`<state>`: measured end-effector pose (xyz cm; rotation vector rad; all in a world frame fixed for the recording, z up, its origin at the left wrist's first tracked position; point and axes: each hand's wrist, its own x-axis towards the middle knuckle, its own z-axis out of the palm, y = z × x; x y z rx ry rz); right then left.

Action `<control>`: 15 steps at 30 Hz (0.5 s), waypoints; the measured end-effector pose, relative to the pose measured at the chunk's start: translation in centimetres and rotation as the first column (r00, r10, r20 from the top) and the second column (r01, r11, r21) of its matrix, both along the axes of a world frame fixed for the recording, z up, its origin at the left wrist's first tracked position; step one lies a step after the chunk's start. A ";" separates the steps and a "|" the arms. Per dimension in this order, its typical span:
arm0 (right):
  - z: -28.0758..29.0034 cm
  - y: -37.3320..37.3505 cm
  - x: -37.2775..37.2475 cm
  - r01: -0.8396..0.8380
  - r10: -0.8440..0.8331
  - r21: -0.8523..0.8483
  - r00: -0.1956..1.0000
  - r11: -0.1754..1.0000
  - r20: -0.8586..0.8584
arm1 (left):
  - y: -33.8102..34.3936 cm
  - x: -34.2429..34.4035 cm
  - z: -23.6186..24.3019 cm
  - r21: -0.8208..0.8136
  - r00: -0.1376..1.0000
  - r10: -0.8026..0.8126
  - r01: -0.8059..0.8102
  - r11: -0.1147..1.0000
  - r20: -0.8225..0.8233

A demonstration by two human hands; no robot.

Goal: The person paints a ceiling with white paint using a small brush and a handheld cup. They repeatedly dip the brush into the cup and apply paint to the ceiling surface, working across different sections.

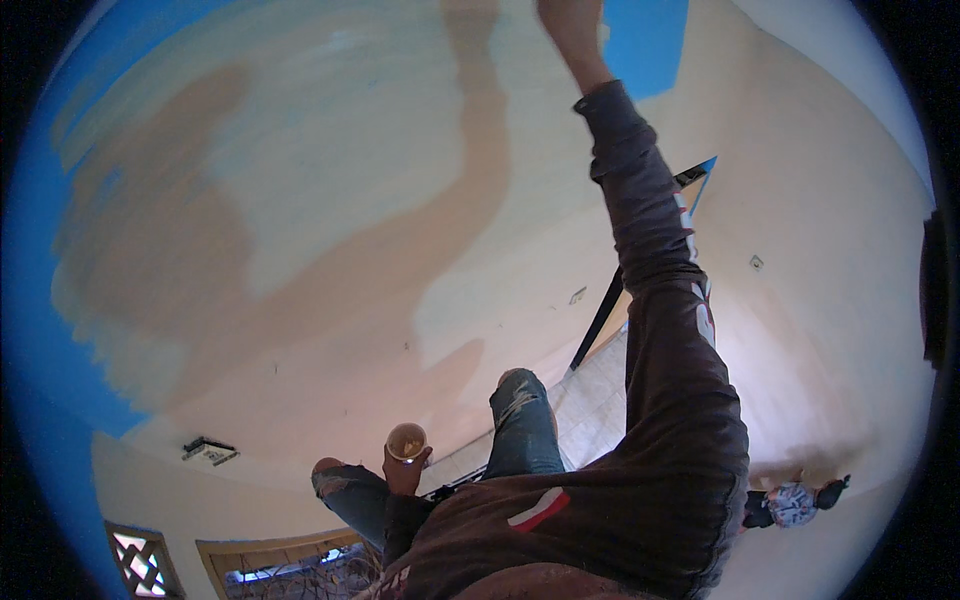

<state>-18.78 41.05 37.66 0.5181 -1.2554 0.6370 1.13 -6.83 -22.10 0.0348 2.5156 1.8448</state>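
My left hand (401, 476) is wrapped round a small cup (407, 438), held upright near my knees. Something pale lies in it, too small to make out. My right arm, in a dark sleeve (665, 290), stretches up along the wall. At the top edge of the picture my right hand (574, 35) is cut off, so its fingers and anything in them are hidden. Before me the wall (330, 130) carries a streaky cream coat. Blue paint (640, 45) shows near my right hand, and more of it borders the cream at the left.
A dark bar (598, 318) slants behind my right arm. Small wall boxes (209, 452) are set into the wall. A wooden-framed opening (215, 550) lies at lower left. Pale tiled floor (595, 420) shows below. Another person (792, 503) is at lower right.
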 end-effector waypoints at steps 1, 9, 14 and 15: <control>0.2 2.7 0.3 0.022 0.003 -0.152 0.986 0.988 0.166 | 0.0 -0.2 -0.1 -0.007 1.000 -0.004 0.004 1.000 0.008; -1.1 14.9 0.0 0.153 -0.098 -0.358 0.981 0.921 0.167 | 0.1 -0.2 0.4 -0.065 1.000 0.005 -0.007 0.998 -0.025; -0.7 18.7 -0.5 0.524 -0.476 -0.205 0.846 0.827 0.239 | 0.4 -0.5 0.5 -0.013 1.000 0.015 -0.015 1.000 -0.017; -0.8 18.7 -0.7 0.538 -0.496 -0.188 0.838 0.822 0.228 | 0.3 -0.5 0.3 -0.028 1.000 0.015 -0.015 0.999 -0.027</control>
